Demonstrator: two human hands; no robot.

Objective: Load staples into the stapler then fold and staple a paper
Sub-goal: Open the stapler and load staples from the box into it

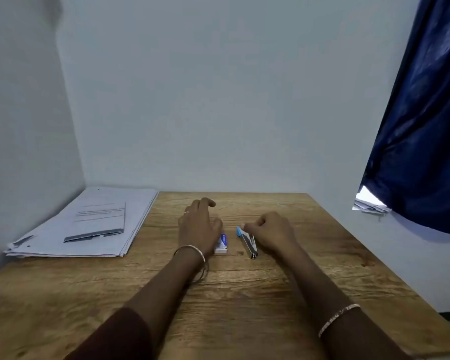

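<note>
On the table [244, 294], mid-way back, the left hand [199, 224] lies palm down with fingers loosely apart, its thumb side resting over the far end of the small staple box [222, 244]; the box's contents cannot be seen. Just right of the box, the stapler [248, 242] lies flat, and the right hand [270, 232] has its fingers curled, pinching the blue far end. A paper stack [138, 211] with a folded sheet [99, 220] on top sits at the far left.

A wooden table [322, 268] stands in a corner of pale walls [218, 100]; a dark blue curtain [421, 126] hangs at right, its lower edge over loose white sheets [369, 206]
</note>
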